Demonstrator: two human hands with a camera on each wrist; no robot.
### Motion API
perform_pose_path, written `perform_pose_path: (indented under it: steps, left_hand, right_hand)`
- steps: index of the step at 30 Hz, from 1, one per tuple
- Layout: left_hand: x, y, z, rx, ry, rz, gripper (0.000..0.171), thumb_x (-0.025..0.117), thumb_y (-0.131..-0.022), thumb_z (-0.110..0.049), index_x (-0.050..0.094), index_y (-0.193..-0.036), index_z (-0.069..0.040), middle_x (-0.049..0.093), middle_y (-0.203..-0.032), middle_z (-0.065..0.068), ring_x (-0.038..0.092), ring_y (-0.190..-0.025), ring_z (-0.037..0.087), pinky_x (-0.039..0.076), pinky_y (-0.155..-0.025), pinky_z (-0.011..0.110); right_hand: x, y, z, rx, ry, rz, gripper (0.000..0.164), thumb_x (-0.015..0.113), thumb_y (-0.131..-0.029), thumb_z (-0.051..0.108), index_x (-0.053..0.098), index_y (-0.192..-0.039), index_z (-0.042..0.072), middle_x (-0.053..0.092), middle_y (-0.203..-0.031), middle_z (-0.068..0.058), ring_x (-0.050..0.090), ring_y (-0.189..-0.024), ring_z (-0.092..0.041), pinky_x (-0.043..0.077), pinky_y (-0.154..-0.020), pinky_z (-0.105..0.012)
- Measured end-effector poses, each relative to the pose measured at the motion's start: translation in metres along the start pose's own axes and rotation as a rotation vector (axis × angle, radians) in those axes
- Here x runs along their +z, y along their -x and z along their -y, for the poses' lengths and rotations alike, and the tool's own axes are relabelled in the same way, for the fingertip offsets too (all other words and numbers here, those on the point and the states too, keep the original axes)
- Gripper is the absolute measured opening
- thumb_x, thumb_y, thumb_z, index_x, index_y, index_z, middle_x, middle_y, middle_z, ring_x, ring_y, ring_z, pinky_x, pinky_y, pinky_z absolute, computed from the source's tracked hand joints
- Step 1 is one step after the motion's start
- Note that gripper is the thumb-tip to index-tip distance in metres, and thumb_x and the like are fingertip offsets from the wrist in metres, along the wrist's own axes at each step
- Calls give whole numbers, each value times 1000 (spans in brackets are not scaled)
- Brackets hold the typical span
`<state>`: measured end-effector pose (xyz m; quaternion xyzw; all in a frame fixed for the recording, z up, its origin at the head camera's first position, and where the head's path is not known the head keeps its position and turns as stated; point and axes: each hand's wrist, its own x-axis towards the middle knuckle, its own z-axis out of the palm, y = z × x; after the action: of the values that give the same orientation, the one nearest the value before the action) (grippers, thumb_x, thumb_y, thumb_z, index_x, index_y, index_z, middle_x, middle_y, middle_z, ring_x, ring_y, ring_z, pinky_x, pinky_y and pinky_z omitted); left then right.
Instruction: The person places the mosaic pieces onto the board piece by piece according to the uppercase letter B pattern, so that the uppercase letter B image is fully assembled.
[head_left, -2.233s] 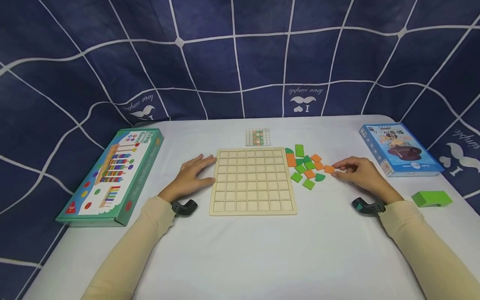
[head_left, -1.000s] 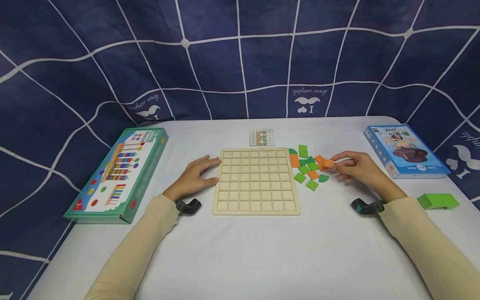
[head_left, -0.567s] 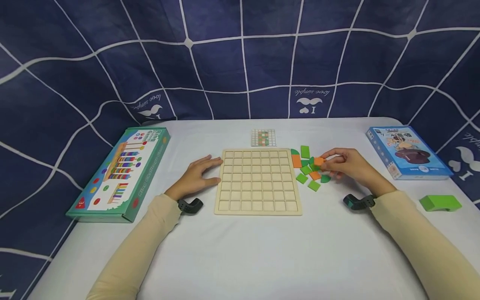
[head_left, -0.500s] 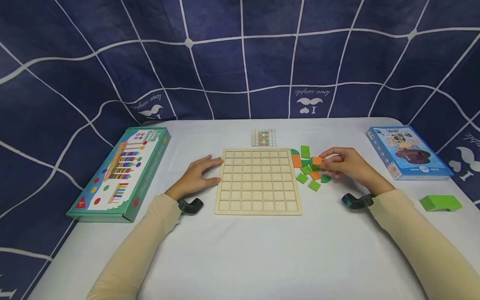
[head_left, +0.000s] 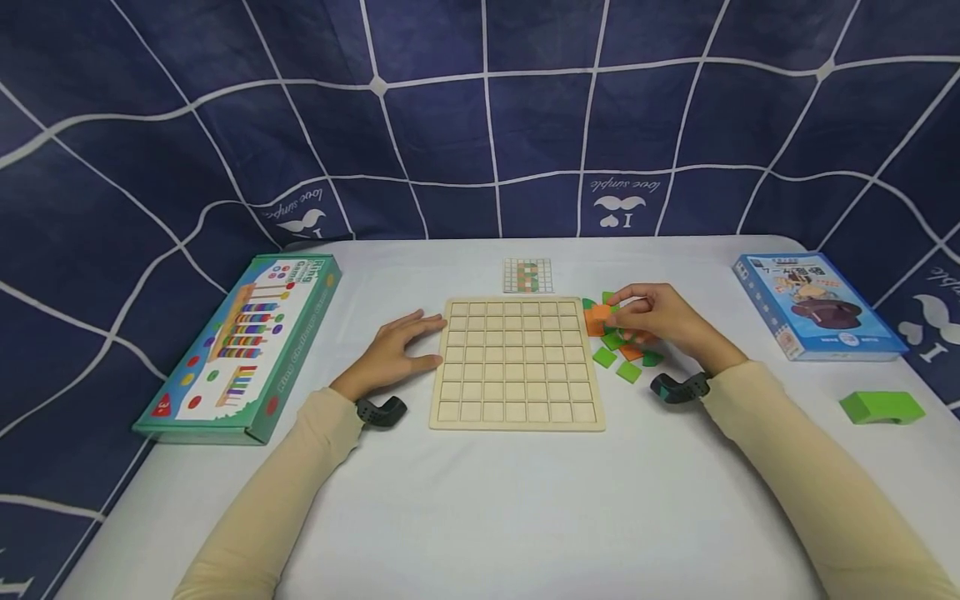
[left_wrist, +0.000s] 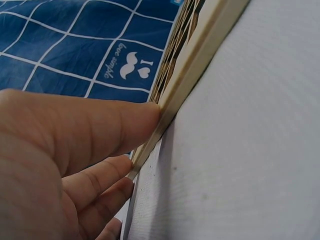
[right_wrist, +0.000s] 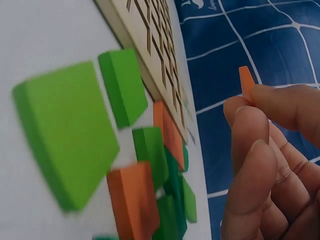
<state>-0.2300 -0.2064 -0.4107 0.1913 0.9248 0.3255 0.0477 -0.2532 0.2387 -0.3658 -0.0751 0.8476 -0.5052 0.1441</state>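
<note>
My right hand pinches a small orange square tile between thumb and fingertips, above the pile near the board's right edge. Below it lie loose tiles: a green square, an orange square and a dark green rounded piece, among several others partly hidden by the hand. The wooden grid board lies flat in the middle, its cells bare. My left hand touches the board's left edge with thumb and fingertips, fingers fairly straight; the left wrist view shows the thumb against the rim.
A small pattern card lies behind the board. To the left is a green game box; on the right are a blue box and a green arched block. A dark blue gridded cloth hangs behind the white table.
My right hand has picked up the orange tile from the pile's right side and carried it leftward toward the board. The left hand stays at the board's edge; the head view has shifted slightly.
</note>
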Motion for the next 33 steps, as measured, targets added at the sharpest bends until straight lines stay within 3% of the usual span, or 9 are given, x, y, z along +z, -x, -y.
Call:
perform_pose_path:
  steps: [5, 12, 24, 33]
  left_hand:
    - [0, 1, 0, 6, 7, 1, 66, 78, -97, -23, 56, -157, -6, 47, -168, 13, 24, -164, 39, 9, -132, 62]
    - [1, -1, 1, 3, 8, 3, 66, 78, -98, -24, 56, -157, -7, 47, -168, 12, 24, -164, 38, 9, -132, 61]
    - [0, -1, 2, -6, 7, 2, 66, 79, -97, -25, 57, -157, -8, 46, -168, 11, 24, -164, 36, 9, -133, 60]
    - [0, -1, 2, -8, 12, 3, 66, 79, -97, -27, 57, -157, -10, 47, -168, 10, 24, -164, 36, 9, -133, 59]
  right_hand:
    - [11, -8, 7, -13, -19, 18, 45, 77, -101, 13, 62, -139, -5, 77, -82, 1, 64, -65, -12, 55, -59, -24]
    - [28, -18, 14, -68, -81, 45, 41, 74, -102, 9, 61, -137, -9, 80, -89, -5, 68, -69, -12, 58, -63, -24]
    - [54, -37, 23, -63, -198, 61, 38, 76, -101, 6, 63, -135, -6, 78, -84, -2, 60, -61, -8, 50, -56, -19]
    - [75, -51, 30, -55, -325, 67, 39, 75, -100, 3, 63, -136, -5, 80, -87, -3, 66, -62, -8, 55, -56, -17]
